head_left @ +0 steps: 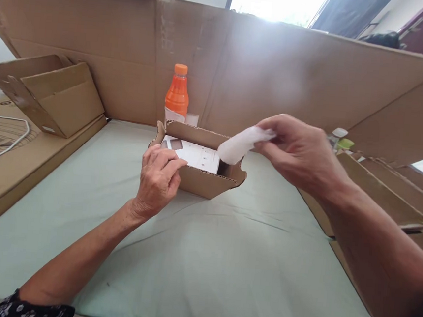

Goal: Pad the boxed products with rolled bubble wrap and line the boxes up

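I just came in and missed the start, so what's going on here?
A person is at an open cardboard box on a pale green cloth. Their left hand is at the box's near left edge, while their right hand pinches a soft-looking white piece over its right end. A white printed item sits inside the box, and an orange bottle stands behind it.
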`<action>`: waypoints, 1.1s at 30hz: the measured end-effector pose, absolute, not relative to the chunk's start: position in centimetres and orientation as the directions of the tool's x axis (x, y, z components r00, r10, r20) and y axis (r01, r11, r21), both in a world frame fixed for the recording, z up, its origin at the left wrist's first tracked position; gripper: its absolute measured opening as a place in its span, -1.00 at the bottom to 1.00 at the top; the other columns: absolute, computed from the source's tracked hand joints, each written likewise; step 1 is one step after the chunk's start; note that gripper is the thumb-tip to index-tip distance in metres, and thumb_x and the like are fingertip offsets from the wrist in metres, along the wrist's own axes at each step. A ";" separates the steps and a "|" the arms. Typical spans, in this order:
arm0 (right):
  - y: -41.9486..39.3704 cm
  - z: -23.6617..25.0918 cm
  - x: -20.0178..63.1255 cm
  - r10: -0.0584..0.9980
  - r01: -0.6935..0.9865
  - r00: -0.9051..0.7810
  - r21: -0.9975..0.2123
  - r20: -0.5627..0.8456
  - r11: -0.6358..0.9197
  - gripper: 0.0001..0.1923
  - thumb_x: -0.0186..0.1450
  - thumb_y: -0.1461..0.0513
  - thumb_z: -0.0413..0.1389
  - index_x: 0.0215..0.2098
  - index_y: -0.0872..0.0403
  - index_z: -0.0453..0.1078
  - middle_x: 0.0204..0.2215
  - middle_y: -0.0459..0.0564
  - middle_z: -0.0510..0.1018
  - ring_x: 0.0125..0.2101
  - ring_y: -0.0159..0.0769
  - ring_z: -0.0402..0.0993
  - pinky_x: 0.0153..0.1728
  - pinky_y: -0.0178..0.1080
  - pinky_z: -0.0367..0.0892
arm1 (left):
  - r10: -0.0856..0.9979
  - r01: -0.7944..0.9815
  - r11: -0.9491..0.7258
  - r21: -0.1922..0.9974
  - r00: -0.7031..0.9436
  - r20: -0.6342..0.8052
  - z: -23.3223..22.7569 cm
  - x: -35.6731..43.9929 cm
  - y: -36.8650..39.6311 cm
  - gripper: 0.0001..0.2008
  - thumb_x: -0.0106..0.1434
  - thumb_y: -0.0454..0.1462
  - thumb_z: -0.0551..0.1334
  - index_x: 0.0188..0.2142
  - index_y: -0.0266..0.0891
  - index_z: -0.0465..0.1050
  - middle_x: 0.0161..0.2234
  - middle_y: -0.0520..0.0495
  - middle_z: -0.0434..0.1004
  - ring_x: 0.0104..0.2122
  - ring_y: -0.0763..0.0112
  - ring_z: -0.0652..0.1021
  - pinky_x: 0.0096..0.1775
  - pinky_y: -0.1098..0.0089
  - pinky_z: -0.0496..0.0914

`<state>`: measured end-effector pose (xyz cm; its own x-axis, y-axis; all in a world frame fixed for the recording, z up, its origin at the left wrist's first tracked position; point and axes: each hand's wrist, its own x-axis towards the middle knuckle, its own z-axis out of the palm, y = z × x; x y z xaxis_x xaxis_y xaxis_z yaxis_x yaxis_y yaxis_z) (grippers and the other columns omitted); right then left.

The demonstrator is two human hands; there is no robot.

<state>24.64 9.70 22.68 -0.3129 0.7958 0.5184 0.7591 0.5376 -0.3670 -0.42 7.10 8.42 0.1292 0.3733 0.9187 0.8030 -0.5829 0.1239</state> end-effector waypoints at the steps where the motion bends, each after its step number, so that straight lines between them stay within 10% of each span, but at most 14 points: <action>1: 10.6 22.6 24.2 0.824 0.786 -0.368 -0.328 0.431 0.523 -0.82 0.20 0.32 0.12 -0.24 0.06 0.50 -0.49 -0.15 0.50 -0.53 -0.45 0.29 -0.49 -0.32 0.18 | 0.375 0.802 -0.584 0.130 0.124 0.919 8.4 -0.4 7.1 -0.72 0.22 -0.54 0.16 -0.18 -0.22 0.51 -0.27 -0.07 0.53 -0.13 0.26 0.56 0.16 0.05 0.33; 8: 13.7 24.2 24.1 0.857 0.854 -0.512 0.069 -0.060 0.516 -0.62 0.08 0.43 0.02 -0.29 -0.04 0.56 -0.55 -0.19 0.48 -0.54 -0.41 0.30 -0.46 -0.29 0.10 | 0.398 0.795 -0.586 0.156 0.115 0.910 8.4 -0.3 7.4 -0.73 0.25 -0.52 0.16 -0.16 -0.21 0.50 -0.26 -0.07 0.53 -0.13 0.27 0.56 0.17 0.06 0.33; 17: 14.2 20.9 22.3 0.793 0.799 -0.559 0.099 -0.242 0.594 -0.50 0.06 0.46 0.07 -0.16 -0.09 0.61 -0.34 -0.12 0.65 -0.35 -0.30 0.46 -0.36 -0.27 0.17 | 0.413 0.796 -0.580 0.175 0.103 0.905 8.4 -0.2 7.4 -0.75 0.27 -0.49 0.17 -0.14 -0.20 0.49 -0.24 -0.08 0.52 -0.14 0.27 0.55 0.17 0.04 0.32; 26: 15.0 18.9 24.2 0.694 0.685 -0.715 0.115 -0.079 0.719 -0.65 0.18 0.36 0.08 -0.26 -0.12 0.63 -0.20 -0.12 0.70 -0.13 -0.20 0.49 -0.06 -0.09 0.14 | 0.428 0.783 -0.594 0.185 0.113 0.897 8.4 -0.1 7.2 -0.73 0.26 -0.47 0.19 -0.09 -0.19 0.48 -0.19 -0.09 0.51 -0.09 0.24 0.55 0.18 0.02 0.32; 33: 10.1 17.4 28.1 0.720 0.785 -0.297 -0.269 0.628 0.558 -0.79 0.31 0.23 0.08 -0.21 -0.03 0.57 0.01 0.02 0.61 0.05 -0.07 0.49 0.09 0.07 0.28 | 0.520 0.718 -0.486 0.499 -0.222 0.825 8.8 -4.8 7.4 -0.46 0.21 -0.36 0.27 0.20 -0.10 0.34 0.21 -0.21 0.36 0.25 0.08 0.37 0.27 0.02 0.24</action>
<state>28.07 10.05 17.36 -0.2968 0.7197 0.6276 0.7848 0.5583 -0.2691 -4.81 7.41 8.76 -0.2219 0.5200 0.8248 0.7176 -0.4857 0.4992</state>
